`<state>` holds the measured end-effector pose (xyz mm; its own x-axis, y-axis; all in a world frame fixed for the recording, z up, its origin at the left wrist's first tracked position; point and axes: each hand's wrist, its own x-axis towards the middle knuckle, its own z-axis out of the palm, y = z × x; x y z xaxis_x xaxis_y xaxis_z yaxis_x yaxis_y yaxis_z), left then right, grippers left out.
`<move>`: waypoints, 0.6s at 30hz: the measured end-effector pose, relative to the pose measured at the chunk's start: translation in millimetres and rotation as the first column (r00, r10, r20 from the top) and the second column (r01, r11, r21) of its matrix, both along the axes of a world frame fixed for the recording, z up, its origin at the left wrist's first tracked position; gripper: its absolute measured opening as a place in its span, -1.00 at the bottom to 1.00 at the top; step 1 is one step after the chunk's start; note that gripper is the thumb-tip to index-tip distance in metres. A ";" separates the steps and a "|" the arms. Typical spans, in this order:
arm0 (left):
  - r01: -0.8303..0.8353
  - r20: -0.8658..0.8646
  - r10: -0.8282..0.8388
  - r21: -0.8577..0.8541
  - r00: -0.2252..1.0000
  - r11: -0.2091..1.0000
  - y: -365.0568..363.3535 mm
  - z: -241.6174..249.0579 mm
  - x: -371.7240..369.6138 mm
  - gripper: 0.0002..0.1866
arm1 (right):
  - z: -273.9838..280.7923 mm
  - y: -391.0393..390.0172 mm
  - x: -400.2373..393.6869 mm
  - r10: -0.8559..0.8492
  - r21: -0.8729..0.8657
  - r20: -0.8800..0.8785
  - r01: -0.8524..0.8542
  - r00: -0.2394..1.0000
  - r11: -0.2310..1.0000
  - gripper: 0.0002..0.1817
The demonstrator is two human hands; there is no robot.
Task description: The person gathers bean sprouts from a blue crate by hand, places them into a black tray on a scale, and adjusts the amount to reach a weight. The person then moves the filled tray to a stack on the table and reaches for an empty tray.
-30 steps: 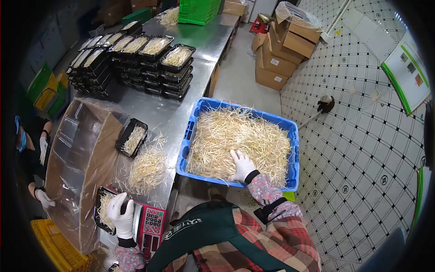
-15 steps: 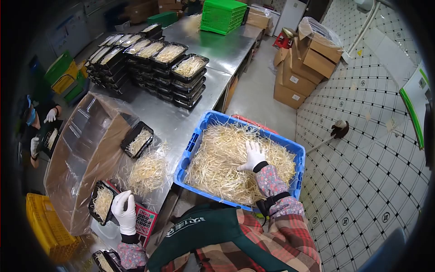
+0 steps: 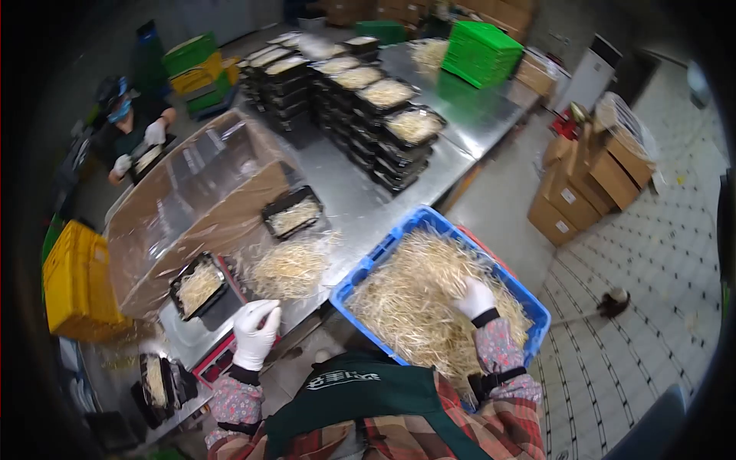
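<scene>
My right hand (image 3: 477, 299), in a white glove, is curled into the bean sprouts (image 3: 406, 299) that fill a blue crate (image 3: 362, 270). Its fingers are closed on a clump, with the tips partly hidden among the strands. My left hand (image 3: 257, 335), also gloved, hovers by the table edge with thumb and fingers pinched together; whatever they may hold is too small to make out. Just beyond it, a black tray of sprouts (image 3: 199, 288) rests on a scale (image 3: 218, 360). A loose sprout pile (image 3: 290, 268) and another part-filled black tray (image 3: 293, 214) lie farther along the steel table.
Stacks of filled black trays (image 3: 383, 96) and a green crate (image 3: 481, 54) stand at the back. A plastic-lined carton (image 3: 207, 184) lies left, with a co-worker (image 3: 138, 138) holding a tray beyond it. Yellow crates (image 3: 80, 280) stand left; cardboard boxes (image 3: 586, 180) stand right.
My right hand has gone from lying spread on the sprouts to curling into them. My left hand stays pinched, now a little farther from the tray on the scale. The view has swung left.
</scene>
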<state>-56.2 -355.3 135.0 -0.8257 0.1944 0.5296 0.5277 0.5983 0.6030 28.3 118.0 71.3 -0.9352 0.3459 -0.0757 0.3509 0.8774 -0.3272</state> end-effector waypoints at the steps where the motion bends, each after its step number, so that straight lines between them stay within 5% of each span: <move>1: -0.005 -0.012 0.005 -0.001 1.000 1.000 0.3 1.9 3.0 -0.86 | -14.4 3.3 -0.5 0.034 0.021 -0.010 -0.034 0.999 0.999 -0.25; 6: -0.076 -0.052 0.072 -0.061 0.996 0.995 -17.9 -2.7 26.4 -0.92 | -41.0 -35.2 -6.1 0.222 0.253 0.037 -0.224 0.974 0.941 0.15; 8: -0.109 -0.018 0.108 -0.050 0.994 0.993 -25.9 -5.6 36.2 -0.89 | -57.7 -40.1 -11.4 0.205 0.302 0.103 -0.227 0.973 0.926 0.09; 13: -0.261 -0.057 0.259 -0.024 0.964 0.965 -57.9 -9.3 45.9 -0.87 | -32.8 -8.0 -29.8 0.022 -0.162 0.050 -0.014 0.999 0.987 -0.29; 14: -0.301 -0.062 0.299 -0.045 0.952 0.952 -67.8 -4.0 46.3 -0.84 | -54.6 23.1 -34.0 0.059 -0.312 -0.032 -0.066 0.998 0.948 -0.36; 16: -0.428 -0.058 0.431 0.061 0.901 0.902 -87.8 -5.3 42.9 -0.83 | -7.6 9.1 -41.3 0.022 -0.717 -0.275 -0.220 0.961 0.662 -0.39; 18: -0.515 0.052 0.515 0.196 0.855 0.835 -116.7 -20.4 33.9 -0.73 | 28.6 -20.5 -58.7 0.043 -0.770 -0.311 -0.278 0.950 0.575 -0.37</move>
<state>-22.3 -471.9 114.6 -0.7756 -0.3664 0.5140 0.1783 0.6540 0.7352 -30.3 97.5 99.9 -0.9951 0.0972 -0.0177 0.0418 0.2519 -0.9669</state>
